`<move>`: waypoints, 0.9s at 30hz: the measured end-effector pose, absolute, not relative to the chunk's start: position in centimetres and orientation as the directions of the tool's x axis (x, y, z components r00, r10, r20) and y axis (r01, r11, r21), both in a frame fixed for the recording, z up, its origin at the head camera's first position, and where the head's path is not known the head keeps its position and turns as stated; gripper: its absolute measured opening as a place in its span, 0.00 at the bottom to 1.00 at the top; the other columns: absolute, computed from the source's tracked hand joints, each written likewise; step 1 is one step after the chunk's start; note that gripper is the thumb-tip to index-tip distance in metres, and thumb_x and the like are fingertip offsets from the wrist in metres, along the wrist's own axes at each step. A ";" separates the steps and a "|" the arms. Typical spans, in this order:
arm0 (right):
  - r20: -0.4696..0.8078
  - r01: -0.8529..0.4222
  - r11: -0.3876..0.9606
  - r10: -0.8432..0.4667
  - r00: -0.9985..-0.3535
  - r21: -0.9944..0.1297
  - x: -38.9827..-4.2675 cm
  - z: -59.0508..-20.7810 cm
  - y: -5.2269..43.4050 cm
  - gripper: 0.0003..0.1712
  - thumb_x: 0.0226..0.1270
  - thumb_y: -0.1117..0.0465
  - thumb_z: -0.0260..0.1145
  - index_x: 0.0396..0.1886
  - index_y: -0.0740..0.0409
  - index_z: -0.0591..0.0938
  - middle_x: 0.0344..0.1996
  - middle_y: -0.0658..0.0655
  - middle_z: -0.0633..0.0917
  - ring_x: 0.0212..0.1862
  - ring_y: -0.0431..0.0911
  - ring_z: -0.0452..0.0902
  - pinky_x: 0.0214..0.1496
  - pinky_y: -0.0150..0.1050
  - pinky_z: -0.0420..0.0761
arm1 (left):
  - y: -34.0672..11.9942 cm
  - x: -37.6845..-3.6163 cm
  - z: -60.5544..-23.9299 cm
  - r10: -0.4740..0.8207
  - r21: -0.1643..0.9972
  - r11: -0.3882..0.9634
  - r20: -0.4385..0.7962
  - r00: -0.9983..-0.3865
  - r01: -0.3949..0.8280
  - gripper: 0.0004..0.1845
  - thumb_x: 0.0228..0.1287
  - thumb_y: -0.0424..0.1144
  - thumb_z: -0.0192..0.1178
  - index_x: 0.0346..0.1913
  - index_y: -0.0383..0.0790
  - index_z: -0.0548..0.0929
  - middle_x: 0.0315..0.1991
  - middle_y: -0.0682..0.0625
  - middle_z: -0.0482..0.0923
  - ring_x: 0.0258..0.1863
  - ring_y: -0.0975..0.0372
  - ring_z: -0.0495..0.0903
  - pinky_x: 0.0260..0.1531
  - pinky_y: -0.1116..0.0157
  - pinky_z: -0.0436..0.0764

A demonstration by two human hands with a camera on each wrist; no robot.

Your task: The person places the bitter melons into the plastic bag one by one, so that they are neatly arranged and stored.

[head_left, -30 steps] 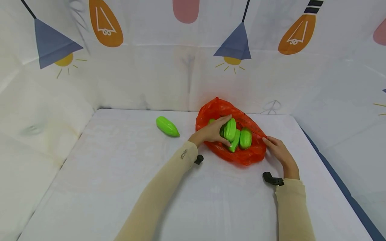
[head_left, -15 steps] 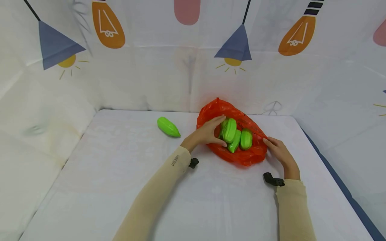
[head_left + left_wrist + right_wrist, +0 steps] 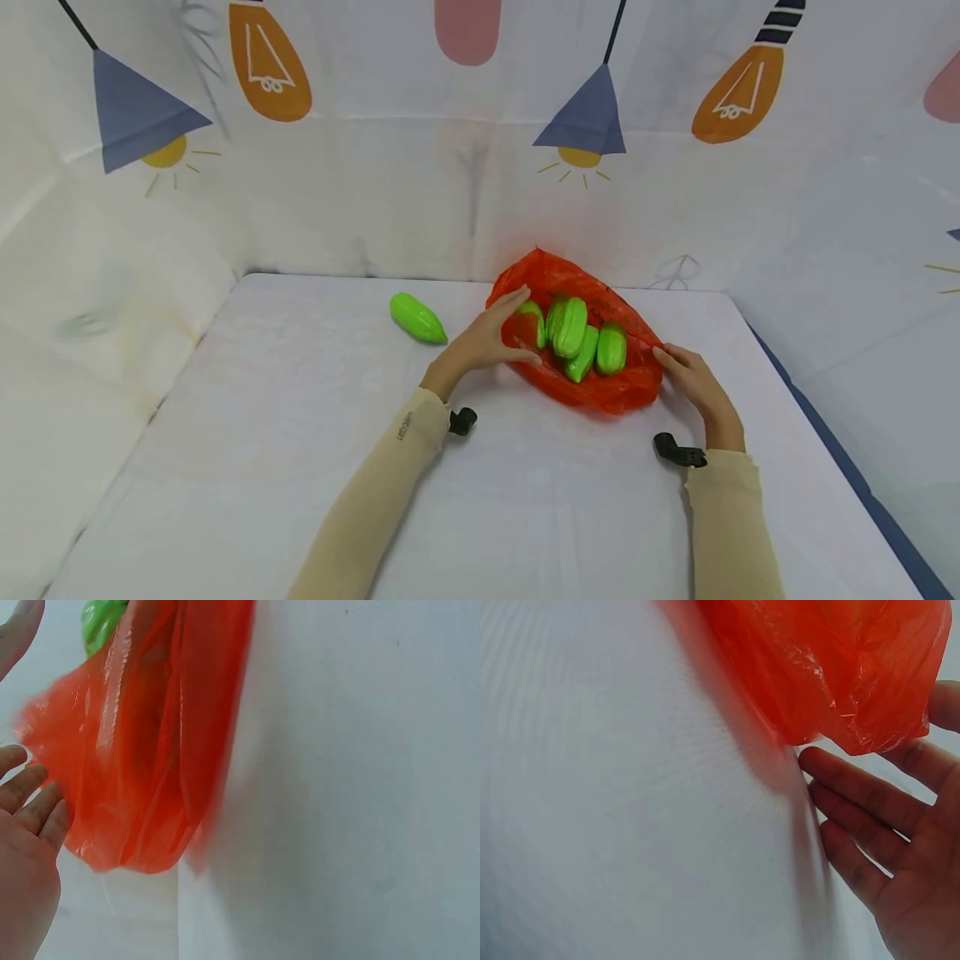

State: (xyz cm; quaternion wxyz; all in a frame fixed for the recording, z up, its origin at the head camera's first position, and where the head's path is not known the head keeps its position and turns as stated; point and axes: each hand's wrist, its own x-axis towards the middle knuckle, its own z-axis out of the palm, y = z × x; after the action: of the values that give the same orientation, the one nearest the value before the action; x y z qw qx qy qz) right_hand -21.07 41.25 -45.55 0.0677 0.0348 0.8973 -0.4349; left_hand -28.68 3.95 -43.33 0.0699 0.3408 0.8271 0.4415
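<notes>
An orange-red plastic bag (image 3: 551, 271) lies open on the white table (image 3: 300, 433) with several green gourd-like vegetables (image 3: 570, 327) inside. My left hand (image 3: 506, 332) is at the bag's left rim, fingers spread and straight, holding nothing. The left wrist view shows those fingers (image 3: 30, 802) beside the bag (image 3: 150, 750) and a bit of green vegetable (image 3: 101, 619). My right hand (image 3: 670, 358) rests at the bag's right edge. In the right wrist view its fingers (image 3: 862, 795) lie straight under the bag (image 3: 832, 660).
One more green vegetable (image 3: 417, 317) lies loose on the table, left of the bag. Cloth walls printed with lamps and bulbs (image 3: 270, 62) close in the table at the back and both sides. The table's right edge (image 3: 825, 433) runs near my right arm.
My left hand let go of the green vegetable inside the bag and drew back leftward to the bag's rim. The right hand stayed at the right edge.
</notes>
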 end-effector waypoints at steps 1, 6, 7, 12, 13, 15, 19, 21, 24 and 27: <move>-0.155 0.124 0.620 0.003 -0.988 -0.775 -21.1 -45.5 41.2 0.39 0.78 0.44 0.46 0.71 0.74 0.61 0.67 0.78 0.65 0.69 0.68 0.55 0.71 0.69 0.54 | 3.7 -28.6 -43.3 0.613 0.780 0.378 0.192 -0.766 0.498 0.59 0.47 0.57 0.76 0.79 0.52 0.51 0.79 0.58 0.48 0.78 0.61 0.48 0.74 0.50 0.59; -0.164 0.133 0.618 0.006 -0.986 -0.775 -21.2 -45.4 41.1 0.39 0.79 0.44 0.46 0.72 0.73 0.59 0.69 0.78 0.62 0.71 0.69 0.52 0.71 0.69 0.53 | 2.9 -28.4 -43.0 0.573 0.778 0.380 0.227 -0.788 0.501 0.58 0.48 0.56 0.76 0.78 0.49 0.52 0.78 0.58 0.50 0.78 0.60 0.49 0.74 0.51 0.58; -0.172 0.140 0.620 0.008 -0.985 -0.772 -21.2 -45.3 41.1 0.40 0.78 0.44 0.45 0.73 0.73 0.58 0.70 0.78 0.60 0.72 0.69 0.51 0.71 0.70 0.53 | 2.8 -28.4 -42.9 0.570 0.777 0.379 0.232 -0.788 0.503 0.58 0.48 0.55 0.76 0.78 0.48 0.52 0.78 0.58 0.50 0.78 0.59 0.49 0.74 0.50 0.58; -0.207 0.169 0.625 0.012 -0.978 -0.762 -21.0 -45.3 41.3 0.42 0.78 0.41 0.44 0.75 0.71 0.54 0.71 0.77 0.57 0.73 0.70 0.50 0.71 0.70 0.53 | 1.8 -29.1 -43.1 0.532 0.773 0.408 0.231 -0.815 0.486 0.57 0.49 0.55 0.75 0.78 0.47 0.53 0.78 0.56 0.51 0.78 0.57 0.50 0.75 0.50 0.56; -0.212 0.175 0.625 0.015 -0.977 -0.761 -20.9 -45.4 41.3 0.43 0.78 0.40 0.44 0.75 0.70 0.54 0.72 0.77 0.58 0.73 0.70 0.50 0.71 0.71 0.53 | 1.4 -29.4 -43.2 0.520 0.773 0.418 0.227 -0.824 0.477 0.57 0.49 0.55 0.75 0.78 0.47 0.53 0.78 0.55 0.52 0.78 0.56 0.50 0.75 0.50 0.55; -0.218 0.180 0.626 0.016 -0.976 -0.759 -20.9 -45.4 41.3 0.43 0.78 0.40 0.44 0.75 0.70 0.55 0.71 0.76 0.58 0.72 0.69 0.50 0.70 0.71 0.53 | 0.3 -29.9 -43.6 0.484 0.774 0.444 0.218 -0.847 0.452 0.57 0.49 0.55 0.75 0.78 0.49 0.54 0.78 0.55 0.53 0.77 0.56 0.51 0.75 0.49 0.54; -0.211 0.168 0.615 0.004 -0.978 -0.770 -21.1 -45.6 41.2 0.42 0.78 0.40 0.44 0.75 0.70 0.56 0.71 0.76 0.60 0.71 0.69 0.52 0.70 0.71 0.54 | -2.4 -30.9 -44.4 0.396 0.790 0.475 0.201 -0.896 0.387 0.57 0.47 0.54 0.77 0.77 0.49 0.55 0.77 0.53 0.54 0.78 0.55 0.50 0.75 0.50 0.54; -0.208 0.165 0.613 0.001 -0.978 -0.772 -21.1 -45.6 41.1 0.42 0.78 0.41 0.45 0.75 0.69 0.55 0.71 0.76 0.60 0.71 0.69 0.52 0.70 0.71 0.54 | -3.8 -31.3 -44.7 0.356 0.805 0.478 0.187 -0.915 0.351 0.57 0.46 0.55 0.77 0.77 0.49 0.55 0.77 0.52 0.54 0.78 0.55 0.50 0.75 0.50 0.55; -0.218 0.173 0.614 0.002 -0.976 -0.770 -21.0 -45.6 41.1 0.42 0.78 0.40 0.44 0.75 0.68 0.55 0.71 0.75 0.59 0.72 0.68 0.52 0.70 0.71 0.55 | -5.7 -31.7 -45.0 0.302 0.820 0.494 0.150 -0.941 0.289 0.59 0.45 0.58 0.76 0.78 0.50 0.55 0.78 0.51 0.53 0.78 0.54 0.49 0.75 0.49 0.54; -0.230 0.185 0.620 0.008 -0.973 -0.763 -20.9 -45.6 41.1 0.43 0.77 0.38 0.43 0.76 0.67 0.54 0.72 0.74 0.59 0.72 0.68 0.51 0.70 0.71 0.55 | -7.2 -31.8 -45.3 0.268 0.814 0.531 0.103 -0.958 0.236 0.60 0.45 0.62 0.75 0.78 0.52 0.53 0.78 0.50 0.51 0.78 0.52 0.48 0.75 0.47 0.54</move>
State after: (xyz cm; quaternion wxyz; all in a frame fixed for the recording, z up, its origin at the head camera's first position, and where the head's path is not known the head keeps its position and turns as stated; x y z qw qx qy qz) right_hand -20.89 41.08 -45.61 0.1024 0.0538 0.8941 -0.4326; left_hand -31.83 -7.17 -45.33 0.0173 0.1441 0.8746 0.4626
